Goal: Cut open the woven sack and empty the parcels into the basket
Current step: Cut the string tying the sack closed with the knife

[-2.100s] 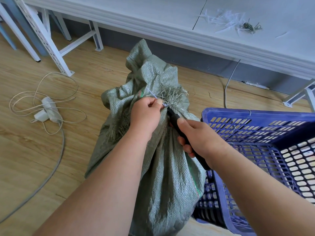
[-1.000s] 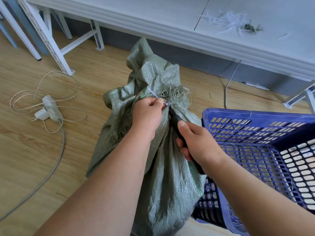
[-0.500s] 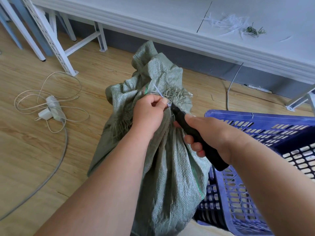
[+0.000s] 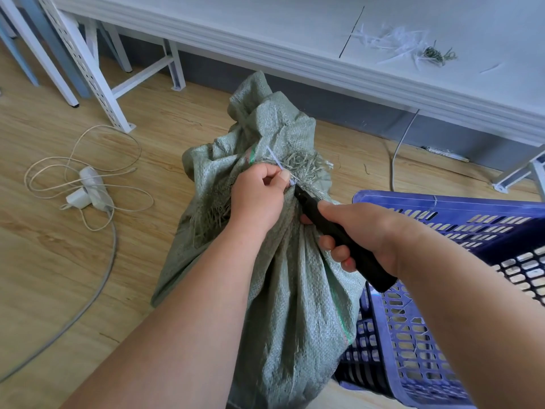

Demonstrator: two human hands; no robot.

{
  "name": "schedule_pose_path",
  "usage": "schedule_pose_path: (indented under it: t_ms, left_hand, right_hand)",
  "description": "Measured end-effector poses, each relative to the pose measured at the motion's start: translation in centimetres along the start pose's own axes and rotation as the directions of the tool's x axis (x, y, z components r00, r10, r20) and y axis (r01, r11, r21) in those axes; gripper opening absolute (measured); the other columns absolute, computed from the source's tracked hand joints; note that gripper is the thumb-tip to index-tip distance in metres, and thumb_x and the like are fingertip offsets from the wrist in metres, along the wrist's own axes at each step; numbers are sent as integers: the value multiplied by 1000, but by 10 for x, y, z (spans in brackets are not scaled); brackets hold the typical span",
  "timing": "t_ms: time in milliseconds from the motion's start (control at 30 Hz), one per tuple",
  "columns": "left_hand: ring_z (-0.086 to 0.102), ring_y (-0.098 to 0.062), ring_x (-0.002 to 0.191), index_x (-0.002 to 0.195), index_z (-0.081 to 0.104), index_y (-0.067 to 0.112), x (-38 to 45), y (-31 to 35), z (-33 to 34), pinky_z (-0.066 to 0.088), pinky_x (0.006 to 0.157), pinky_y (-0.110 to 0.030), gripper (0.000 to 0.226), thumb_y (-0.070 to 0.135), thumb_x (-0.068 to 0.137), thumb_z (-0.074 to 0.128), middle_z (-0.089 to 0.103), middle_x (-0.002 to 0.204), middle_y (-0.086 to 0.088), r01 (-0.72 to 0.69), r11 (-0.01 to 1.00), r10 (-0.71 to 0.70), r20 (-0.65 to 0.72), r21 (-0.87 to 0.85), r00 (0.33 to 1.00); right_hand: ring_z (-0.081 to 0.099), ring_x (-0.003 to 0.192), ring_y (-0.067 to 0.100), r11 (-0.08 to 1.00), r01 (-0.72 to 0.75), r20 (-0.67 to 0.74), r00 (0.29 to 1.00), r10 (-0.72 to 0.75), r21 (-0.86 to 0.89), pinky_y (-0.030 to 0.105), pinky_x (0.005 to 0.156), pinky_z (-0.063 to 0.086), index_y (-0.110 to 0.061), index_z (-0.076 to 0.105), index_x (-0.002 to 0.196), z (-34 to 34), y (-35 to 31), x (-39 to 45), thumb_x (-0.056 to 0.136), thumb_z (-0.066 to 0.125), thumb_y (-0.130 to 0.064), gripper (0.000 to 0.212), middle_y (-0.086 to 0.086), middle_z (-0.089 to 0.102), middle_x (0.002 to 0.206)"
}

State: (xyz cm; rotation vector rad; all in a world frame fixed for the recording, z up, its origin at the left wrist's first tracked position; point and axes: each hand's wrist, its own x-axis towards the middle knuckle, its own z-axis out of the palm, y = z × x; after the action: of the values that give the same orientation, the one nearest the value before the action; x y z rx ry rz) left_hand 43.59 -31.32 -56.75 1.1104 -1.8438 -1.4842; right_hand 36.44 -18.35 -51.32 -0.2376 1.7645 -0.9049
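A grey-green woven sack (image 4: 298, 290) stands upright on the wood floor, its neck bunched and tied with a white tie (image 4: 275, 162) among frayed strands. My left hand (image 4: 256, 199) pinches the neck right at the tie. My right hand (image 4: 362, 231) grips a black-handled cutter (image 4: 342, 240). The cutter's tip sits at the tie beside my left thumb, and the blade itself is hidden. To the right of the sack stands a blue slatted plastic basket (image 4: 436, 208). No parcels are visible.
A white table (image 4: 295, 39) runs across the back, with cut white ties and frayed scraps (image 4: 413, 48) on top. White metal table legs (image 4: 97, 81) stand at the upper left. A white power strip with looped cables (image 4: 88, 187) lies on the floor to the left.
My right hand has swung the cutter handle lower and further right, while the tip stays at the tie. My left hand keeps its pinch on the neck. The view has shifted slightly.
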Motion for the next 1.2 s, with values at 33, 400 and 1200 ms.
schedule_pose_path:
  t_ms: [33, 400, 1200]
  left_hand:
    - [61, -16, 84, 92, 67, 19, 0, 0, 0, 47, 79, -29, 12, 29, 92, 61, 70, 92, -1, 5, 1000, -5, -1, -7, 1000]
    - [57, -13, 77, 93, 66, 19, -2, 1, -1, 40, 69, -24, 11, 28, 93, 60, 65, 86, 4, -2, 1000, 2, -16, -15, 1000]
    - [61, -19, 82, 93, 66, 21, -2, 0, 2, 47, 78, -32, 13, 31, 94, 57, 70, 93, 1, 19, 1000, -19, -1, 3, 1000]
  right_hand:
    - [35, 38, 11, 1000, -1, -1, 1000, 1, -4, 17, 37, 29, -13, 61, 121, 0, 0, 0, 102, 38, -43, 43, 2, 46, 56]
    - [34, 38, 12, 999, -21, -1, 1000, 21, -33, 17, 38, 29, -10, 59, 124, -1, -4, -1, 102, 38, -42, 45, 3, 45, 57]
    - [38, 42, 20, 989, 83, -208, 972, -107, -120, 26, 46, 33, -1, 60, 112, 12, 3, 15, 100, 41, -40, 46, 9, 52, 61]
